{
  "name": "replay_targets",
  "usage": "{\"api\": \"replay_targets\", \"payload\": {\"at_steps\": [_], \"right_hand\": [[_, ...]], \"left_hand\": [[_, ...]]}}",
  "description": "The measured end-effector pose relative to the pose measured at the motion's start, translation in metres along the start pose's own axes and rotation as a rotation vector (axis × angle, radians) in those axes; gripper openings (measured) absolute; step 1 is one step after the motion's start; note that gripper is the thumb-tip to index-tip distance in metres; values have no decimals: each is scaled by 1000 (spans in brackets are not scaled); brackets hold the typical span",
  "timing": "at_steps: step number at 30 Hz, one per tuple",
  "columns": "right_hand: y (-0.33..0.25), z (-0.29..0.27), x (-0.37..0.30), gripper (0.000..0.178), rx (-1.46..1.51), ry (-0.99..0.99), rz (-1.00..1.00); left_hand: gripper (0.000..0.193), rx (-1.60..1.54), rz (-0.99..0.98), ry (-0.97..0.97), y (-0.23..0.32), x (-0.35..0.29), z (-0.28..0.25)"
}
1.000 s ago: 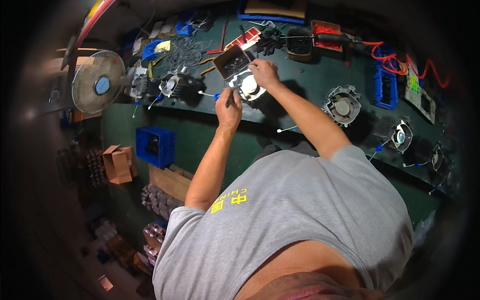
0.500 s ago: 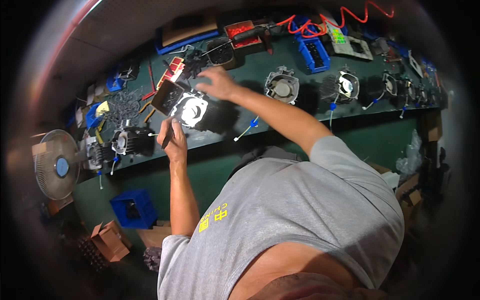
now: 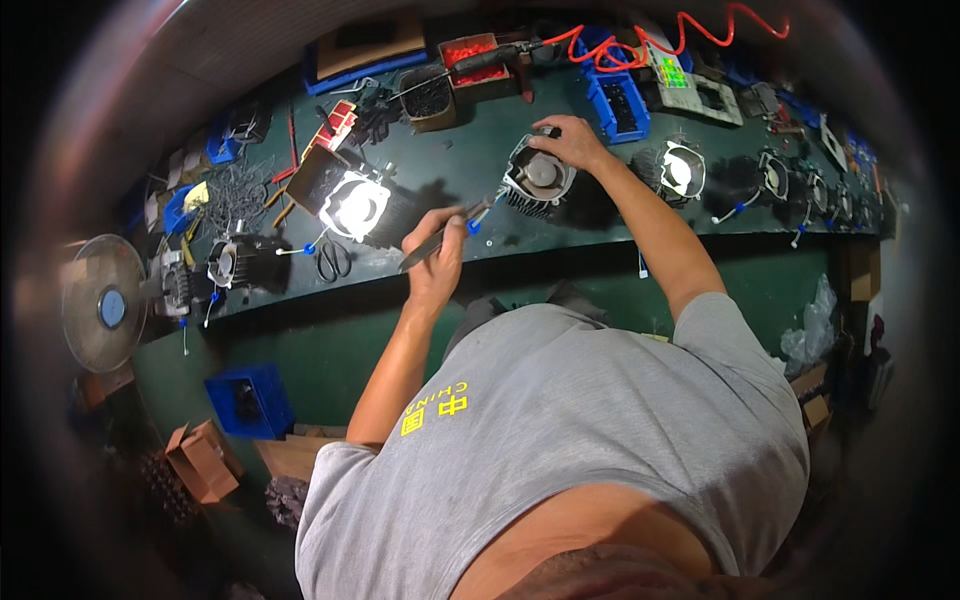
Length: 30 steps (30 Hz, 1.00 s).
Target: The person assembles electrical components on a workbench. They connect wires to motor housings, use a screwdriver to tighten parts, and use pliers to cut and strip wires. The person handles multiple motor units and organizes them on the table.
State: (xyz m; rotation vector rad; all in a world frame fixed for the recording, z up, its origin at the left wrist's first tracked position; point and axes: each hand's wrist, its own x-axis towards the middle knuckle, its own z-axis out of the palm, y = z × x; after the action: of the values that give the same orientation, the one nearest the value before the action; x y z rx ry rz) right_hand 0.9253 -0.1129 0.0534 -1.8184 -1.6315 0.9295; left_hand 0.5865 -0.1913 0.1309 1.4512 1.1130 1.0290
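My left hand [image 3: 437, 255] is closed round a dark, narrow hand tool [image 3: 425, 247]; its kind is unclear. The tool's front end reaches to the cable with a blue connector [image 3: 474, 227] beside a finned grey metal lamp housing [image 3: 543, 176]. Fingers of my right hand [image 3: 572, 141] grip the far rim of this housing, which is unlit and tilted. To the left, a lit lamp housing [image 3: 357, 207] glows white, with its own cable stretching left. A pair of scissors [image 3: 333, 262] lies near the bench edge.
More lamp housings, one a lit housing [image 3: 682, 170], line the green bench [image 3: 440, 165] on the right. Another housing [image 3: 225, 264] stands left by a fan [image 3: 108, 308]. Behind are a box of red parts [image 3: 475, 58], a blue bin [image 3: 618, 107] and a coiled red hose [image 3: 685, 40].
Both hands have left the lit lamp housing and moved right to the unlit one. My right hand has taken hold of its rim, tilting it. The tool has travelled with my left hand.
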Motion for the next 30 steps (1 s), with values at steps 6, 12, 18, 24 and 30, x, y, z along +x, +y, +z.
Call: {"api": "replay_targets", "payload": {"at_steps": [6, 12, 18, 24, 30], "right_hand": [[23, 9, -3, 42, 19, 134, -139], [26, 19, -4, 34, 254, 137, -262], [32, 18, -1, 34, 295, 116, -206], [38, 18, 0, 35, 296, 121, -212], [35, 20, 0, 35, 284, 124, -189]], "left_hand": [[21, 94, -72, 65, 4, 16, 75], [16, 487, -63, 189, 3, 33, 119], [24, 670, -183, 110, 3, 75, 116], [28, 585, -402, -13, 24, 107, 112], [19, 602, -46, 110, -14, 63, 122]]}}
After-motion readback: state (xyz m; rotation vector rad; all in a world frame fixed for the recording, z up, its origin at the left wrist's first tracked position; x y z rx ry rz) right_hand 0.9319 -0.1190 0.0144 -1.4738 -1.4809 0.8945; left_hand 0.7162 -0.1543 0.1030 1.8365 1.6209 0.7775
